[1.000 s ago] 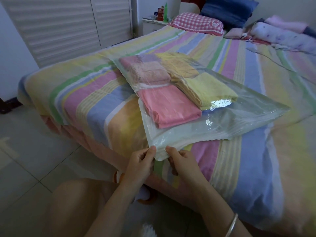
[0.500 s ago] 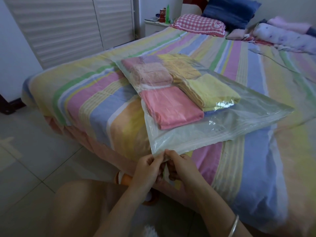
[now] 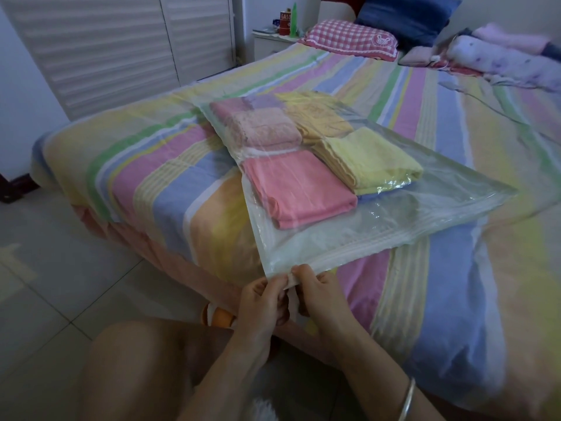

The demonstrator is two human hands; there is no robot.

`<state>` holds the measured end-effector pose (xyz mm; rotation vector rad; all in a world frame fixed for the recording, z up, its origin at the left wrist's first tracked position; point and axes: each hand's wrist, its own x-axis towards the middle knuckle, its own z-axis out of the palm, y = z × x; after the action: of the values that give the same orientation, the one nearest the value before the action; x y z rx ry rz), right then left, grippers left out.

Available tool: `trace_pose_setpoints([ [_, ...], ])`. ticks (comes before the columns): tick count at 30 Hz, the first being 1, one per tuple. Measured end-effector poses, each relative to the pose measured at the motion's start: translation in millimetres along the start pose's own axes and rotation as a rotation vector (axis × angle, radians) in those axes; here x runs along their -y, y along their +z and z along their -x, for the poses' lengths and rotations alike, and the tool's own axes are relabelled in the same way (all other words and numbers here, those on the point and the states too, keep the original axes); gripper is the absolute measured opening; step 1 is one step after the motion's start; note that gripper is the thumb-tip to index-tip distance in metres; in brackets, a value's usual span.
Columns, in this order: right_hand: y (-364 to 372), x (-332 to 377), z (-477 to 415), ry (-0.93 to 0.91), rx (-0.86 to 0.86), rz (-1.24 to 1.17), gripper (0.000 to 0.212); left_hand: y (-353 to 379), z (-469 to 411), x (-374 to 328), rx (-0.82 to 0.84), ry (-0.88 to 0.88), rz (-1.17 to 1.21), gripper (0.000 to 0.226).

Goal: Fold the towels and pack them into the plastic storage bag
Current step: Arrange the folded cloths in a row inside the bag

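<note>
A clear plastic storage bag lies flat on the striped bed. Inside it sit several folded towels: a pink towel nearest me, a yellow towel to its right, a paler pink one and a darker yellow one behind. My left hand and my right hand are side by side at the bag's near corner, at the bed's edge. Both pinch the bag's sealing strip between thumb and fingers.
The striped bedspread covers the bed. At the head lie a checked pillow, a blue pillow and bundled bedding. A nightstand holds small bottles. My knee is below, over tiled floor.
My two hands have closed in on each other at the bag's near corner, and now they pinch the strip close together. The bag and towels have not shifted.
</note>
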<state>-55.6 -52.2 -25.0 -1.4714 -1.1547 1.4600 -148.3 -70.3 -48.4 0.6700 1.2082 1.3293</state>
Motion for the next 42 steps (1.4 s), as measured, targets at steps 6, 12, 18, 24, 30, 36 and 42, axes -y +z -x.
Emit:
trace_pose_setpoints([
  [6,-34.3,5.7,-16.2,0.028,-0.189,0.048,0.045,-17.0,-4.8,8.3,-0.022,0.030,0.048,0.050],
  [12,-62.5,7.8,-24.8,0.009,-0.262,-0.061,0.052,-49.4,-6.2,-0.1,-0.073,0.038,0.141,0.040],
  [18,-57.3,1.9,-21.9,0.003,-0.303,-0.038,0.051,-29.7,3.2,9.2,-0.237,-0.125,0.288,0.042],
  [24,-58.5,8.8,-10.3,0.047,-0.253,-0.047,0.041,65.4,-0.4,21.8,-0.134,-0.173,0.025,0.055],
  [30,-63.3,9.9,-6.9,0.081,-0.189,-0.085,0.028,100.6,-16.4,30.9,-0.226,-0.165,-0.099,0.035],
  [36,-59.6,6.9,-8.0,0.098,-0.193,-0.123,0.028,90.7,-17.8,33.7,-0.263,-0.175,-0.014,0.043],
  [42,-76.3,0.8,-18.9,0.078,-0.309,-0.050,0.042,64.8,-8.8,20.5,-0.194,-0.189,0.085,0.026],
])
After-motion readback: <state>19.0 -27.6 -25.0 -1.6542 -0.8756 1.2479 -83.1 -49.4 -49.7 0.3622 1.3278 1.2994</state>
